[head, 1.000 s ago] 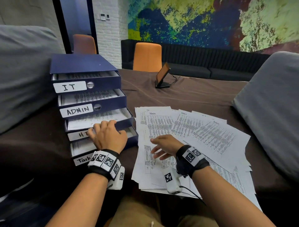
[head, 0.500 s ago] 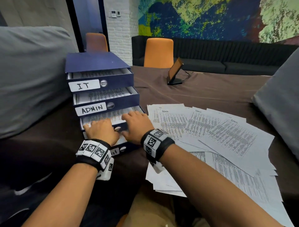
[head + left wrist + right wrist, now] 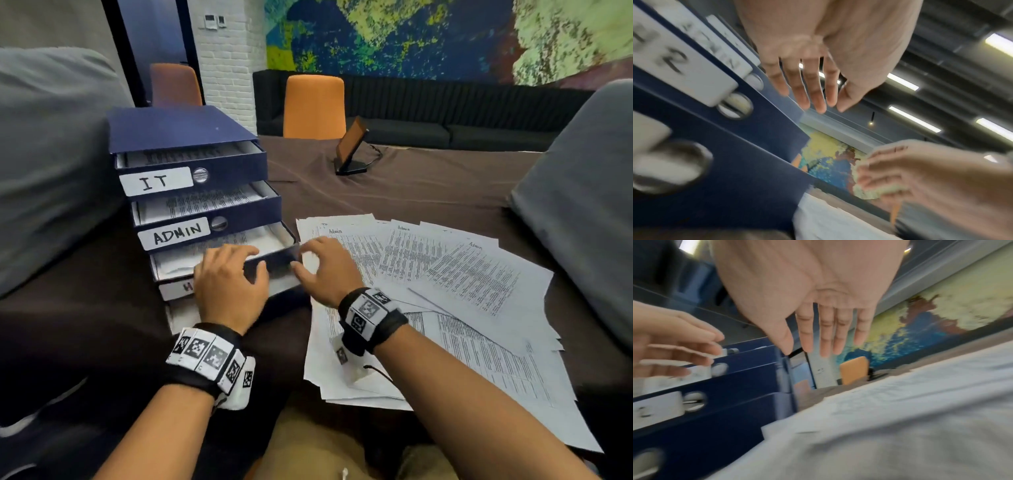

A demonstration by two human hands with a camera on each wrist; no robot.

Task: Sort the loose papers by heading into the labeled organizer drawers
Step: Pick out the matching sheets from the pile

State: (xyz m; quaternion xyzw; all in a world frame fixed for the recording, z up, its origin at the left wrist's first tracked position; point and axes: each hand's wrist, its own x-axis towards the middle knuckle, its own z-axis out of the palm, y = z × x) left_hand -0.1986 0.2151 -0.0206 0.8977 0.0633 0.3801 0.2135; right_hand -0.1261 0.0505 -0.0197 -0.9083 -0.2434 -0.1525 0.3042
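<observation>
A dark blue organizer stands at the left of the table, its drawers pulled partly out with printed sheets inside. Labels read IT and ADMIN; my left hand covers most of the third drawer's label. That hand rests on the third drawer's front, and its fingers are straight and hold nothing. My right hand hovers at the drawer's right corner, fingers straight and empty. Loose papers headed Admin lie fanned out to the right.
A tablet on a stand sits further back on the brown tablecloth. Grey cushions flank the table at the left and right. An orange chair stands beyond the far edge.
My right hand left the paper pile, reached the third drawer beside my left hand, and now sits at the drawer's right corner. My left hand stayed on that drawer.
</observation>
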